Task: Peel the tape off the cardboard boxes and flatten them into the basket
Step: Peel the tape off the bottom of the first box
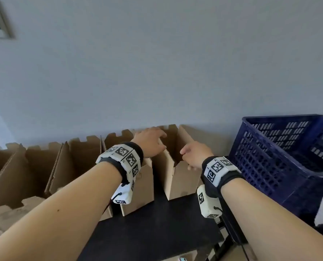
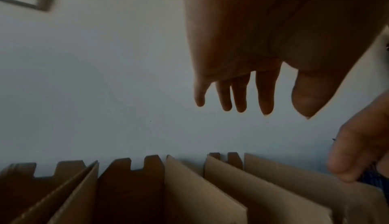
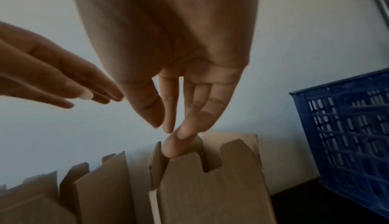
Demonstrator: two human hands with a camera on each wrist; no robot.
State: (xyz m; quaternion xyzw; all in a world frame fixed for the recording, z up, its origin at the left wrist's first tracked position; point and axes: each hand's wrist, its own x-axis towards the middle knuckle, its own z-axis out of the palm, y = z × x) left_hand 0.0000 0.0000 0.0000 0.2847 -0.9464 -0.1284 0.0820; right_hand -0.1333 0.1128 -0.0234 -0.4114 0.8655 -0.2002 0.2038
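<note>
Left hand (image 1: 150, 143) hovers spread over the open boxes (image 1: 138, 178) on the tabletop (image 1: 156, 223). Right hand (image 1: 196, 157), fingers loosely extended, touches the last box's (image 1: 183, 178) flap; grip both walls, then collapse towards the basket (image 1: 281, 166).

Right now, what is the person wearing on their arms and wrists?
Both forearms are bare, with no sleeves. Each wrist carries a black band topped with white blocks printed with black square-pattern markers. A white camera pod hangs beneath each wrist, also marked, with a thin black cable trailing from it. No gloves or rings are visible.
</note>
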